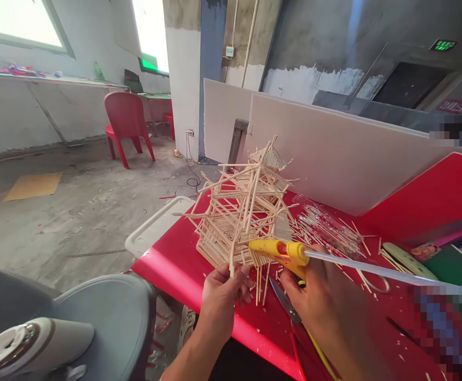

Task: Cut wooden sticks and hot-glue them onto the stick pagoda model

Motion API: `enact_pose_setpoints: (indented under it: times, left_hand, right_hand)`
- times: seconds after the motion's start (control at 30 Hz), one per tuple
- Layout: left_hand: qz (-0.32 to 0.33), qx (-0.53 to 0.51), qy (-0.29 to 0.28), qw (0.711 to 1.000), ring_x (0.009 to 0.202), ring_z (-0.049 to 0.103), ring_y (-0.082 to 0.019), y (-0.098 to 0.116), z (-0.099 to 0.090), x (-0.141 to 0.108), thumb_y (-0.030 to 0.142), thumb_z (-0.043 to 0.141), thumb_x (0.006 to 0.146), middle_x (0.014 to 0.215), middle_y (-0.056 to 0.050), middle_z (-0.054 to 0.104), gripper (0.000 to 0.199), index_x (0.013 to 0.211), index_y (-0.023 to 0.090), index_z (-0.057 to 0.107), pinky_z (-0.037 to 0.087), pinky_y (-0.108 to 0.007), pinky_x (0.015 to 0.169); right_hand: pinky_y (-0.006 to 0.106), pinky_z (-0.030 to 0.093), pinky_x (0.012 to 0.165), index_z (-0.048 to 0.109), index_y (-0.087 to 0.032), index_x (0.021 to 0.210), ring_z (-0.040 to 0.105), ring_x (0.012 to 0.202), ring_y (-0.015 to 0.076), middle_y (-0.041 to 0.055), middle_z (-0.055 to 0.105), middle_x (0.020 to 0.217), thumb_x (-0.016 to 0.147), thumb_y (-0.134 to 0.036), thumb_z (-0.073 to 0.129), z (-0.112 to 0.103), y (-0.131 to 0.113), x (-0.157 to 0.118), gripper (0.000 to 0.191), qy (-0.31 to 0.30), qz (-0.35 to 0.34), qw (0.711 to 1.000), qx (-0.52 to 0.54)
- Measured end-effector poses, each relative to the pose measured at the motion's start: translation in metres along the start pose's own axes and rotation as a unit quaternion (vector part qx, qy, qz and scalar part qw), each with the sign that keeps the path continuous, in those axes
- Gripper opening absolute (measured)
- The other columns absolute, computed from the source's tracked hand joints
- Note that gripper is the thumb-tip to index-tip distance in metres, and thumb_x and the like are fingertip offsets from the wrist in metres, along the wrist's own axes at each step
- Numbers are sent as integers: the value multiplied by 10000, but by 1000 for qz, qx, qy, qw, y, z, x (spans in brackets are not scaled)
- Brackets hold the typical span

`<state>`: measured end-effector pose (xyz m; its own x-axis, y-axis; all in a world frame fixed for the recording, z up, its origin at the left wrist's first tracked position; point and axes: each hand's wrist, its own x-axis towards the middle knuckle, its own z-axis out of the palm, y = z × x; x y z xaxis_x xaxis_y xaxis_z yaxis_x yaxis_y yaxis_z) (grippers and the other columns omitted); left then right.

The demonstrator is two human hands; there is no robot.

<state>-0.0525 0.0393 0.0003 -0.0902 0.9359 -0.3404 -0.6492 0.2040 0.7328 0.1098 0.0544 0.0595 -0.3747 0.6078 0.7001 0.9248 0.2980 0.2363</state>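
A pagoda-like model of thin wooden sticks (250, 196) stands on the red table, its tiers narrowing to a pointed roof. My left hand (223, 291) is closed at the model's near lower corner, pinching a wooden stick (232, 259) between thumb and fingers. My right hand (322, 301) is wrapped around a yellow hot glue gun (274, 250), whose nozzle points left at the model near that stick. From the gun's back a long clear glue stick (373, 271) extends to the right. Scissors (284, 300) lie beneath my right hand, partly hidden by it.
Loose sticks in clear plastic (329, 227) lie on the red table (167, 259) behind my right hand. White boards (314, 148) stand behind the table. At left, a grey stool (115, 317) bears a white flask (52, 341). A red chair (125, 119) stands farther off.
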Motion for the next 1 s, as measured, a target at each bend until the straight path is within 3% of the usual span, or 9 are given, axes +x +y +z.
enact_pose_setpoints:
  times: [0.4, 1.0]
  left_hand:
    - [2, -7, -8, 1000, 368, 465, -56, 1, -2, 1, 426, 873, 609, 510, -10, 633, 376, 603, 147, 621, 326, -178, 380]
    - [11, 3, -11, 1000, 374, 465, -49, 0, -3, 1, 438, 875, 609, 522, -9, 641, 384, 591, 150, 621, 325, -178, 394]
  right_hand:
    - [291, 336, 462, 540, -159, 939, 604, 555, 142, 65, 675, 882, 945, -330, 476, -4, -3, 2, 182, 14, -2, 999, -43]
    - [281, 342, 432, 530, -171, 973, 601, 537, 150, 47, 654, 821, 934, -323, 469, -4, 4, -5, 169, 15, -5, 1000, -12]
